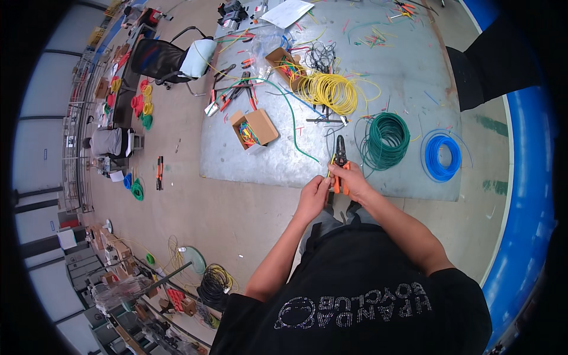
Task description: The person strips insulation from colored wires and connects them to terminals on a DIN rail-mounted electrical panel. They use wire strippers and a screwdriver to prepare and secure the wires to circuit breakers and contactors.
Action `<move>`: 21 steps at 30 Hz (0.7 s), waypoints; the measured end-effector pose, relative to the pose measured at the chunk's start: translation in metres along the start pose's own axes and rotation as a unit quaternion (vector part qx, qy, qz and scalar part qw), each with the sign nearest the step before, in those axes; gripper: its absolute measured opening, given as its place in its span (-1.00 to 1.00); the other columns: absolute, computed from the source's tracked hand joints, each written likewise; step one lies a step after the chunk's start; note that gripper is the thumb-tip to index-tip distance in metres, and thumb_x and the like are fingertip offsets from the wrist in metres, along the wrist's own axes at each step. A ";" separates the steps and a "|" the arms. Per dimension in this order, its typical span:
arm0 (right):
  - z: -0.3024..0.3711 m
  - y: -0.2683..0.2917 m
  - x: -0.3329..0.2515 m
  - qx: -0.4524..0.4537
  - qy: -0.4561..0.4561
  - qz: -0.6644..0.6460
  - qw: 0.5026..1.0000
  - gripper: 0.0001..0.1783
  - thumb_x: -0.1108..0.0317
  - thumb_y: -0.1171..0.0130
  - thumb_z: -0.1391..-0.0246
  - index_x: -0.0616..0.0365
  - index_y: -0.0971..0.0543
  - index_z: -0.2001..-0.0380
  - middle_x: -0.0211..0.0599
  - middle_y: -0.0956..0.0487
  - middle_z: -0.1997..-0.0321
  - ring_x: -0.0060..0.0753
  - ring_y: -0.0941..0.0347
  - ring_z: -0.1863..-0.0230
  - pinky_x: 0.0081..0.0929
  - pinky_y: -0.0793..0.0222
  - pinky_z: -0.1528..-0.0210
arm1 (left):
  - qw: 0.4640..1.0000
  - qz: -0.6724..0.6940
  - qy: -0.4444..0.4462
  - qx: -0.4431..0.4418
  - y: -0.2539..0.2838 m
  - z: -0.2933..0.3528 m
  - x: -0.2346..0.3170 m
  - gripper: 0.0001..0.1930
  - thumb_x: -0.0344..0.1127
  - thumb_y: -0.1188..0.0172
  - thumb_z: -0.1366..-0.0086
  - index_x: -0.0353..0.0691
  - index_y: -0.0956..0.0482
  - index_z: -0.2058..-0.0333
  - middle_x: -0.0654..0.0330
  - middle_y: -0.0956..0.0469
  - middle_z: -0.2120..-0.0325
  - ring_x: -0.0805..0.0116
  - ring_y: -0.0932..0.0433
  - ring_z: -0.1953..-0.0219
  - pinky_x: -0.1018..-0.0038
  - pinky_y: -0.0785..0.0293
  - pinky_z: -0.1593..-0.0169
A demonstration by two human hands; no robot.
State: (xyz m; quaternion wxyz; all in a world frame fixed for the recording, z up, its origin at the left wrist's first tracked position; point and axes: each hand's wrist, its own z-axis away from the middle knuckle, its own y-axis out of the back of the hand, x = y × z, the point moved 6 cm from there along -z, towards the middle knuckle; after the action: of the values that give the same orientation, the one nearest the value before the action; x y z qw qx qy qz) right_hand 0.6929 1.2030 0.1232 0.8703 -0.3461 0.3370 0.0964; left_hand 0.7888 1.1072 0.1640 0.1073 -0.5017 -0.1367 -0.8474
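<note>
Over the table's near edge, my right hand [354, 181] is closed round the orange handles of a pair of wire strippers [340, 148], whose black jaws point away from me. My left hand [313, 198] sits just left of it, fingers pinched on a short stretch of thin yellow-green wire [331, 167] beside the tool. Where that wire ends is hidden by the fingers. A green wire [294, 127] curves across the table, its end lying just beyond my hands. To the right lies a coil of dark green wire [387, 141].
The metal table [236, 167] also carries a yellow wire coil [334, 94], a blue coil [442, 157], an open cardboard box [264, 125] of coloured wire pieces, and red-handled crimpers [236, 93]. A black chair [160, 59] stands at left; another person [109, 143] sits farther off.
</note>
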 end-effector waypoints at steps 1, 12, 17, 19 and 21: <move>-0.004 0.002 -0.002 -0.009 0.005 0.018 1.000 -0.78 0.22 -0.25 -0.24 0.16 -0.54 0.29 -0.40 -0.55 0.43 -0.53 -0.50 0.44 -0.49 -0.43 0.35 | 0.998 -0.030 -0.052 0.029 -0.001 -0.005 -0.003 -0.70 -0.16 -0.02 -0.53 -0.24 -0.48 0.34 0.36 -0.32 0.62 0.59 -0.26 0.58 0.53 -0.25 0.45; 0.009 0.043 -0.008 -0.125 -0.062 0.369 0.919 -0.62 0.28 -0.20 -0.22 0.17 -0.52 -0.07 -0.47 -0.45 0.34 -0.60 -0.37 0.37 -0.55 -0.36 0.30 | 0.999 -0.009 -0.014 0.034 0.014 0.017 -0.015 -0.68 -0.13 0.01 -0.54 -0.19 -0.48 0.37 0.47 -0.22 0.67 0.67 -0.16 0.60 0.58 -0.12 0.50; -0.005 0.016 -0.018 -0.185 -0.021 0.419 0.889 -0.76 0.27 -0.19 -0.21 0.17 -0.49 0.15 -0.41 -0.47 0.36 -0.54 -0.37 0.33 -0.49 -0.36 0.23 | 1.000 0.019 0.011 0.015 0.011 0.028 -0.024 -0.68 -0.14 0.02 -0.54 -0.19 -0.48 0.37 0.48 -0.21 0.67 0.68 -0.15 0.61 0.59 -0.10 0.52; -0.009 0.010 -0.022 -0.204 0.015 0.458 0.865 -0.73 0.27 -0.19 -0.19 0.18 -0.50 0.12 -0.37 -0.49 0.36 -0.48 -0.39 0.32 -0.44 -0.37 0.20 | 0.999 0.032 0.012 0.019 0.012 0.031 -0.027 -0.68 -0.14 0.02 -0.55 -0.19 -0.48 0.37 0.48 -0.21 0.67 0.68 -0.14 0.62 0.60 -0.10 0.52; -0.008 0.001 -0.029 -0.215 0.041 0.489 0.844 -0.71 0.26 -0.19 -0.18 0.19 -0.50 0.10 -0.32 -0.50 0.37 -0.43 -0.40 0.31 -0.40 -0.37 0.18 | 0.998 0.045 0.015 0.029 0.014 0.033 -0.030 -0.68 -0.13 0.02 -0.55 -0.19 -0.49 0.37 0.48 -0.21 0.68 0.68 -0.14 0.62 0.60 -0.09 0.53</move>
State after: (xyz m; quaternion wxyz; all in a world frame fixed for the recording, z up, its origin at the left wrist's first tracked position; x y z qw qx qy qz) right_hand 0.6663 1.2002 0.1372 0.5995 -0.3181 0.4690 0.5652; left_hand 0.8348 1.1065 0.1546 0.1613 -0.4908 -0.1368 -0.8452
